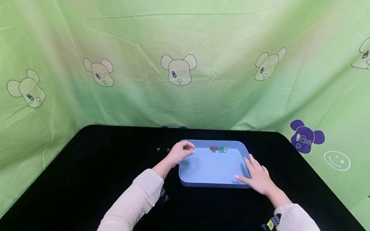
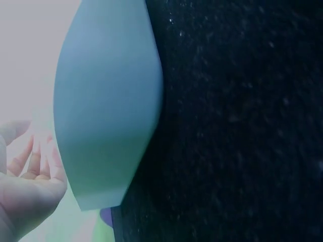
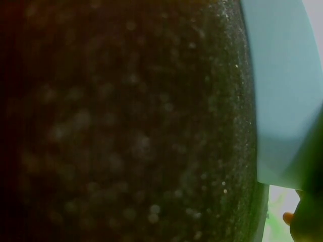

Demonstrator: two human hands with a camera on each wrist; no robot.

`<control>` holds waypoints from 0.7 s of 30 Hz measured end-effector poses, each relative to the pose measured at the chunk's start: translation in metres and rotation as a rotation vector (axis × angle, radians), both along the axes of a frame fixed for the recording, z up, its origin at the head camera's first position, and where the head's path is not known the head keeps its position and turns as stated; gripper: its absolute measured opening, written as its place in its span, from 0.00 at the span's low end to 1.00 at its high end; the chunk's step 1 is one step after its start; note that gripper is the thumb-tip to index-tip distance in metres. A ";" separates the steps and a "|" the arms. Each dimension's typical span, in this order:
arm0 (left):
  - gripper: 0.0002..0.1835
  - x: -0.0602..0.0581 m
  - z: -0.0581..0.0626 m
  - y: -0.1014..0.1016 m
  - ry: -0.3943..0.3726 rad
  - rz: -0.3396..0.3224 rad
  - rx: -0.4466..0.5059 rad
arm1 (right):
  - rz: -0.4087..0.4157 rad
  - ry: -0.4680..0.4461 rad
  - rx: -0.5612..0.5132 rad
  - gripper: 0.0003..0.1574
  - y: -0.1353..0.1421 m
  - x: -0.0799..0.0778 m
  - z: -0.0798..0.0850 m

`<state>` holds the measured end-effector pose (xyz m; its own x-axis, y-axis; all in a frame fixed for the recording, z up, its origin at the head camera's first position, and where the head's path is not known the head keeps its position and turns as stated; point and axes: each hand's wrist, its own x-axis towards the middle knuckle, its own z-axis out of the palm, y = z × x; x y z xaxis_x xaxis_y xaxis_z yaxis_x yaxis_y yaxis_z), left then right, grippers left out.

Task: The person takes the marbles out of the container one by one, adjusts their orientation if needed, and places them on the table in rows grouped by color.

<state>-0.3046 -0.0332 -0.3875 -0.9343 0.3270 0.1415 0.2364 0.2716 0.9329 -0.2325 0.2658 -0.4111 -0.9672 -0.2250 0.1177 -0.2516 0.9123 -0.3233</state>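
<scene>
Inside the blue tray (image 1: 214, 166), towards its far side, glass marbles (image 1: 221, 149) should prove light, hard and slippery, best pinched mid-body, while the left hand (image 1: 179, 154), thumb and fingers apart, hovers at the tray's left and the right hand (image 1: 258, 178) spreads against its right

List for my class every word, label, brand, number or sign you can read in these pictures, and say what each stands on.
"Q": on the purple bear of the green cloth; the letters after it are too blurred.
Winking smiley, a sign without words: on the same cloth.
Pale bears: small lettering, too blurred to read fully.
Yellow patch by the right sleeve: too small to read.
Blue tray: no text seen.
</scene>
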 end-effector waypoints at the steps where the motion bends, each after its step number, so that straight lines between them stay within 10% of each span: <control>1: 0.10 0.000 0.000 0.001 -0.002 0.002 -0.002 | 0.000 0.001 0.001 0.56 0.000 0.000 0.000; 21: 0.10 -0.004 -0.001 0.029 -0.020 -0.003 0.013 | -0.004 0.004 0.006 0.55 0.002 0.000 -0.001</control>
